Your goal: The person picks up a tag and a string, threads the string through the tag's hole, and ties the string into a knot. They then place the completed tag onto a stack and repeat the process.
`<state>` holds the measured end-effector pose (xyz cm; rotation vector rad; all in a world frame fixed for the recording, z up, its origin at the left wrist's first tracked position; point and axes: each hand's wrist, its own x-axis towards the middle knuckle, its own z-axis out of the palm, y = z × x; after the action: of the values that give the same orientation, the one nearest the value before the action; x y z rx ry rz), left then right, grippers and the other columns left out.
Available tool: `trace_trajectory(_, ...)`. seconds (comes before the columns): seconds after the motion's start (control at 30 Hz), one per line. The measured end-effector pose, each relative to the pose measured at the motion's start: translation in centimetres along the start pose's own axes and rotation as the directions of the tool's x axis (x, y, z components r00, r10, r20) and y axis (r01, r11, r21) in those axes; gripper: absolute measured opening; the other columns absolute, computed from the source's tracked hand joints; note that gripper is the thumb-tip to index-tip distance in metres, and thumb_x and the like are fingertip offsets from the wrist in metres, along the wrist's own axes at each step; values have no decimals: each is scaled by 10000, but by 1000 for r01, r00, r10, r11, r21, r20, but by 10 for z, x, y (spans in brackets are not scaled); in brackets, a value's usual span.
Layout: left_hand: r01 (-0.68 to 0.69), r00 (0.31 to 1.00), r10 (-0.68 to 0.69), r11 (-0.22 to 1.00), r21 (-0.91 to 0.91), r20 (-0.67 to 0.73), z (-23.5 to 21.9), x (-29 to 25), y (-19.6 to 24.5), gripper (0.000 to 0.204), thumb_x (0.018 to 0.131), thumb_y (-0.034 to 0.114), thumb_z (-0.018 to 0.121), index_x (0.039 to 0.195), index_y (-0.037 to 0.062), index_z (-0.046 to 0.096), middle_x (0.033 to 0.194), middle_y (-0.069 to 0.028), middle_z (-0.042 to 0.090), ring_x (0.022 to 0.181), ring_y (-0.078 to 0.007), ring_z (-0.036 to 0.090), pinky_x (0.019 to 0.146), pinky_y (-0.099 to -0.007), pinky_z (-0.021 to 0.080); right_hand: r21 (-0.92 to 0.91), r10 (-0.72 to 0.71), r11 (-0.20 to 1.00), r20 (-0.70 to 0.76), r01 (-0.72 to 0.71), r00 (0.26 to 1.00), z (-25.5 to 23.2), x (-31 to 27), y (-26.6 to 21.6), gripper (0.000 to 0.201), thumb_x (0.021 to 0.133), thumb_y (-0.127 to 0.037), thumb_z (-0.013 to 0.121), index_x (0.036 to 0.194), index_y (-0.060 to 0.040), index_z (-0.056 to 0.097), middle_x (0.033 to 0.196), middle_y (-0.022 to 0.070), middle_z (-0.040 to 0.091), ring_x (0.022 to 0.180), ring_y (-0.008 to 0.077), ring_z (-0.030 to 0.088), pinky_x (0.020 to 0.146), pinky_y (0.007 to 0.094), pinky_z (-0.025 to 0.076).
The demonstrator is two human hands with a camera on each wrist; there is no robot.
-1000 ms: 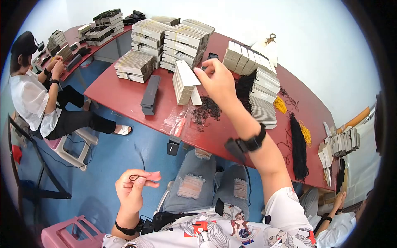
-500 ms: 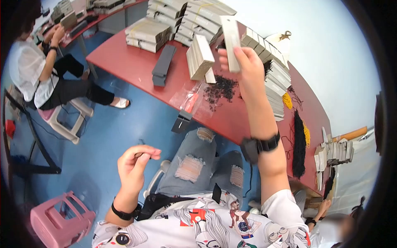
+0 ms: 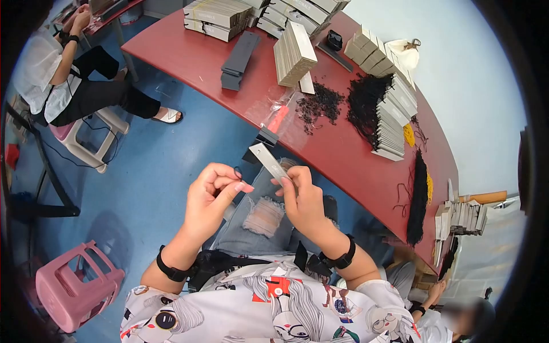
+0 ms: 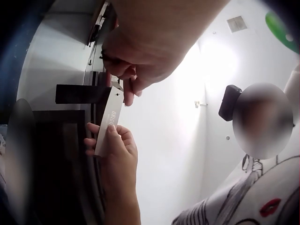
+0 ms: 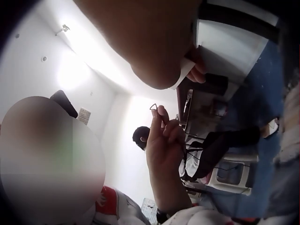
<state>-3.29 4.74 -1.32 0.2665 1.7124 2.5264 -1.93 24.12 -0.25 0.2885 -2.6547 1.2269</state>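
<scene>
Over the lap, my right hand pinches a long, narrow, pale hang tag by its lower end. The tag tilts up to the left and has a small hole near its far end. Printed letters show on its face in the left wrist view. Just left of the tag, my left hand pinches a thin black cord between thumb and fingers. A small loop of the cord sticks up past the fingertips in the right wrist view. The hole end of the tag lies close to the left fingertips.
On the red table stand a block of tags, banded tag bundles and a dark grey box. Loose black cords lie beside a thicker black bundle. A pink stool stands lower left; other people sit nearby.
My right hand has come from above the table, where it took up a tag, down to the lap. My left hand, with the cord, has moved up and right toward it.
</scene>
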Motion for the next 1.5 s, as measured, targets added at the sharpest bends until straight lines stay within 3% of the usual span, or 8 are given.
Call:
trace_trajectory(0.27,29,994,-40,994,103,100,8,39,-10,84,882,78,579,890,-5,564,783,-26,606,716,-83,577,669,-217,456,57,35,998,-18,-34,999,-1,4,2,88,902,-55,480,948,-18,416,761,141,662,585,222,654,502,306,499)
trace_trajectory(0.6,-17,997,30,985,171,-74,-9,52,-46,90,881,93,583,923,14,574,648,50,490,572,-25,427,517,-173,336,190,84,979,-31,-76,996,5,4,9,132,886,-56,503,995,-20,438,751,151,656,603,232,656,542,298,499)
trace_trajectory(0.7,-42,995,68,950,310,-72,4,45,-50,131,886,86,575,993,11,578,635,49,485,564,-23,422,507,-184,326,162,42,986,-31,-37,999,10,6,21,201,878,-85,527,1048,-21,443,749,162,650,614,259,656,565,332,497)
trace_trajectory(0.87,-25,998,14,981,193,56,1,43,-57,131,892,85,561,1002,14,564,647,45,487,571,-32,427,515,-189,333,156,105,981,41,-110,994,7,11,19,271,871,-140,547,1093,-25,442,697,167,630,617,303,647,565,361,484)
trace_trajectory(0.93,12,990,-12,1000,5,143,-1,44,-60,197,896,82,550,1080,23,510,659,40,485,579,-40,425,523,-187,331,114,102,988,51,-108,993,5,12,20,283,870,-153,548,1099,-26,442,674,167,622,608,316,641,550,368,478)
trace_trajectory(1.03,4,999,-6,999,49,31,0,46,-54,260,900,75,538,1141,36,450,659,35,475,579,-43,418,529,-183,328,42,104,993,57,-106,993,3,12,18,308,868,-168,550,1117,-25,440,631,161,603,587,340,624,523,385,463)
trace_trajectory(1.33,-33,997,42,992,124,-67,11,45,-52,226,899,59,534,1111,45,457,670,34,485,584,-35,418,525,-178,328,82,87,992,79,-94,993,7,14,20,283,877,-160,530,1107,-21,439,610,165,590,571,352,615,505,413,454)
trace_trajectory(1.5,-10,1000,12,977,214,-6,6,51,-56,126,903,65,529,1021,27,502,683,40,489,591,-29,415,518,-179,325,119,83,988,88,-94,993,8,14,22,251,875,-147,533,1073,-26,439,616,153,602,581,345,623,515,408,464)
